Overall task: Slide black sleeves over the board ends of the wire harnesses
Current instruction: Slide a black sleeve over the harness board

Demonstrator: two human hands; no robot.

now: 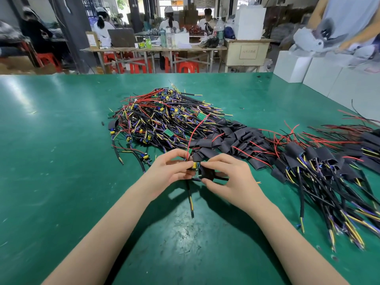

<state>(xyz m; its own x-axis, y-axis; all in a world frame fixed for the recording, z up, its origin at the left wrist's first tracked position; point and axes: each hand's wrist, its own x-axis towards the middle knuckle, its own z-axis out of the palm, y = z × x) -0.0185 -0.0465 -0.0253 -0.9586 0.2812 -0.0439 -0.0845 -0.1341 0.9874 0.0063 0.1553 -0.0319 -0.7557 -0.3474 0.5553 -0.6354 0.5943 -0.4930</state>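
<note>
My left hand pinches the small circuit board of one wire harness, its yellow part facing up. A red wire rises from the board and a black cable hangs down toward me. My right hand grips a black sleeve right beside the board, touching its right end. A heap of bare harnesses lies beyond my hands. Loose black sleeves are piled to its right. Harnesses with sleeves on them spread out at the far right.
The green table top stretches left and toward me. White boxes stand at the back right corner. Another person stands at the upper right. People sit at benches in the background.
</note>
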